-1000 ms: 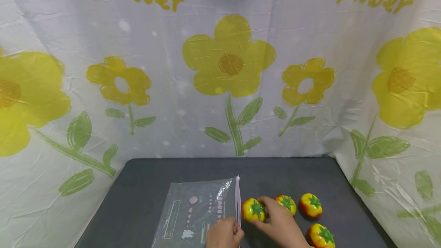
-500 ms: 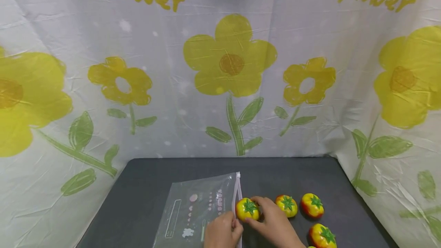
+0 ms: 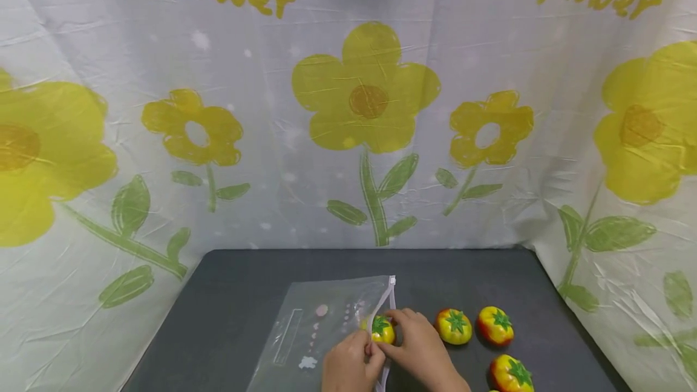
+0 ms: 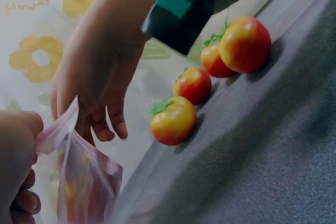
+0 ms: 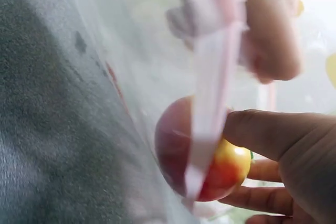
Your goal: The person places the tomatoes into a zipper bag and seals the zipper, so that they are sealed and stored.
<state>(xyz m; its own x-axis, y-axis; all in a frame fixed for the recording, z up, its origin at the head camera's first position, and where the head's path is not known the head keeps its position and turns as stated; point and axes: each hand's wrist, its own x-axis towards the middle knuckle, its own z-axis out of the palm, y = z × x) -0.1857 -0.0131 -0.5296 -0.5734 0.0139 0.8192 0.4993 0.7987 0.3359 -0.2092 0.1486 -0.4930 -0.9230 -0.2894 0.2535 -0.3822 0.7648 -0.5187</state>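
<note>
A clear zip bag [image 3: 296, 319] with a pale slider edge lies on the table, its mouth facing right in the head view. My left hand [image 3: 348, 363] pinches the mouth's edge and holds it apart. In my right hand [image 3: 418, 346] is a red-and-yellow tomato [image 3: 384, 331] with a green leafy top, gripped between thumb and fingers. The right wrist view shows this tomato [image 5: 233, 166] partway through the mouth, its far half behind the clear film. In the left wrist view the bag [image 4: 89, 182] hides most of the right fingertips.
To the right lie more tomatoes: one close by [image 3: 454, 326], one farther right [image 3: 495, 326] and one nearer the front [image 3: 510, 374]. A dark table [image 3: 239, 283] carries everything. Behind it hangs a flower-print curtain [image 3: 261, 210].
My right hand has carried the tomato left, from beside the bag into its mouth. The bag's mouth has spread wider and shifted right, with the left hand still pinching its edge.
</note>
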